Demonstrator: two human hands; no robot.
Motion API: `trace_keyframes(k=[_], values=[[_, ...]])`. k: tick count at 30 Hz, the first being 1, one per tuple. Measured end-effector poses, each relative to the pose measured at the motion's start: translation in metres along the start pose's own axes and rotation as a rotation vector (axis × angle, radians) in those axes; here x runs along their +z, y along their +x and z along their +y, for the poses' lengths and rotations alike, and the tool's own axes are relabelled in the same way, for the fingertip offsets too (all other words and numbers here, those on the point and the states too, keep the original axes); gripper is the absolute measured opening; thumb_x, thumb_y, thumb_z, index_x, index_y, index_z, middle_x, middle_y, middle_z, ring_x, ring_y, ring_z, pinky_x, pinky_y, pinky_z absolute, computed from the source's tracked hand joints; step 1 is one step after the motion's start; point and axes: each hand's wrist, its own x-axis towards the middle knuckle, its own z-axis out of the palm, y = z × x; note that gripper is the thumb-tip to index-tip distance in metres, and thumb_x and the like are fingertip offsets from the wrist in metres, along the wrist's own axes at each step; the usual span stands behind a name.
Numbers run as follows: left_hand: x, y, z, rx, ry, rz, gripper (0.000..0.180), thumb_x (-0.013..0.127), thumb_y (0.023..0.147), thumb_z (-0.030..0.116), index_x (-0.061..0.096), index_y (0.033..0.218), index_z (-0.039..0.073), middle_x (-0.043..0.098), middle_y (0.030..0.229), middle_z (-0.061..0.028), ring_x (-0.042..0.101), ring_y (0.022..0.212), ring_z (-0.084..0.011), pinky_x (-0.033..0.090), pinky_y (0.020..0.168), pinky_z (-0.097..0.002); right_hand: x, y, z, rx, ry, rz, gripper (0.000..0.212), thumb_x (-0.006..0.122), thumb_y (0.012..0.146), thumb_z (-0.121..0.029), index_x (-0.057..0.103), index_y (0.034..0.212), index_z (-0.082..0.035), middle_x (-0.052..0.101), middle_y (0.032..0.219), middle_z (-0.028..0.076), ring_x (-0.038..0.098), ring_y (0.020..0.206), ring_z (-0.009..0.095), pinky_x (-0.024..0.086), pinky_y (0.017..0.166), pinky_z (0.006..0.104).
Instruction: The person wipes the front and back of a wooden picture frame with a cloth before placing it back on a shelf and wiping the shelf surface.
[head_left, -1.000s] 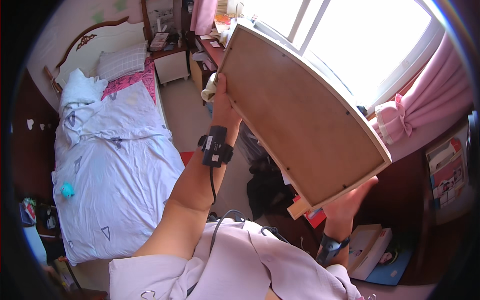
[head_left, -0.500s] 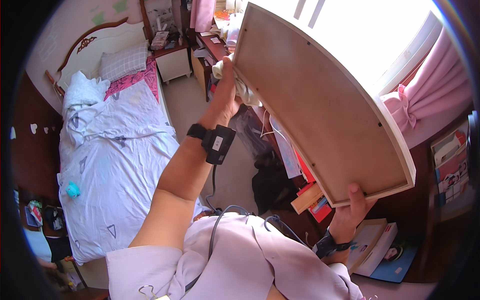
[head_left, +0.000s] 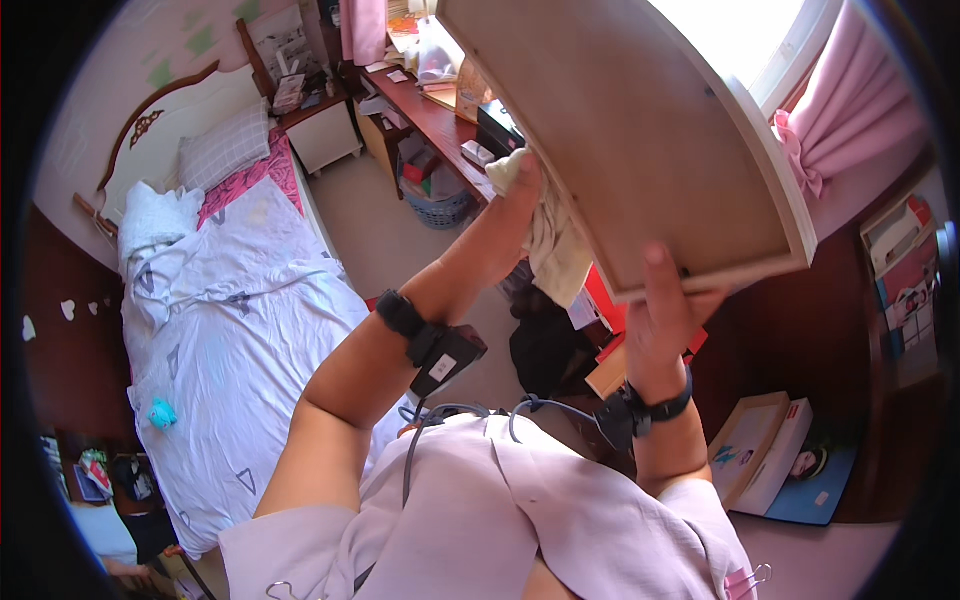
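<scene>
A large framed panel (head_left: 640,150) with a brown backing board and a pale wooden rim is raised in front of me, its back facing me. My left hand (head_left: 515,225) grips a cream cloth (head_left: 558,255) against the panel's left edge, with part of the cloth hanging below. At the panel's lower edge, my right hand (head_left: 660,315) supports it; the thumb lies on the backing and the other fingers are mostly hidden behind. The panel's front and its top end are out of sight.
Left is a bed (head_left: 250,310) with rumpled white bedding. A cluttered dark red desk (head_left: 420,100) runs under the bright window, a blue basket (head_left: 440,210) beneath it. Flat boxes (head_left: 770,455) stand low at right, near a pink curtain (head_left: 860,100). Cables cross my waist.
The panel has risen in view with my right hand under it. My left hand has shifted down along its left edge with the cloth, and more of the cloth hangs loose.
</scene>
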Motion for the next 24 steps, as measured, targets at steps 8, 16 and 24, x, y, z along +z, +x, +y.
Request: trace_keyframes(k=[8, 16, 24], values=[[0.0, -0.013, -0.013, -0.166, 0.042, -0.347, 0.071, 0.028, 0.091, 0.061, 0.03, 0.138, 0.007, 0.049, 0.128, -0.0083, 0.051, 0.116, -0.0157, 0.042, 0.097, -0.0325, 0.021, 0.049, 0.009, -0.136, 0.05, 0.011, 0.051, 0.077, 0.072, -0.004, 0.044, 0.111, -0.001, 0.056, 0.105, 0.006, 0.053, 0.095, 0.012, 0.044, 0.083, 0.0271], [-0.031, -0.033, 0.018, 0.052, -0.161, -0.32, 0.086, 0.032, 0.081, 0.071, 0.031, 0.137, 0.006, 0.05, 0.126, -0.0094, 0.053, 0.113, -0.0194, 0.044, 0.095, -0.0352, -0.029, 0.042, 0.004, -0.018, 0.032, 0.061, 0.052, 0.063, 0.08, -0.002, 0.041, 0.128, -0.005, 0.05, 0.122, 0.008, 0.05, 0.109, 0.018, 0.042, 0.093, 0.0337], [-0.106, -0.011, 0.045, 0.344, -0.249, 0.382, 0.048, 0.043, 0.094, 0.048, 0.046, 0.128, 0.014, 0.055, 0.122, -0.0027, 0.055, 0.11, -0.0186, 0.044, 0.095, -0.0391, -0.101, -0.004, -0.029, 0.17, -0.098, 0.062, 0.071, 0.062, 0.079, -0.021, 0.027, 0.139, -0.005, 0.038, 0.135, 0.012, 0.044, 0.12, 0.026, 0.041, 0.097, 0.0411]])
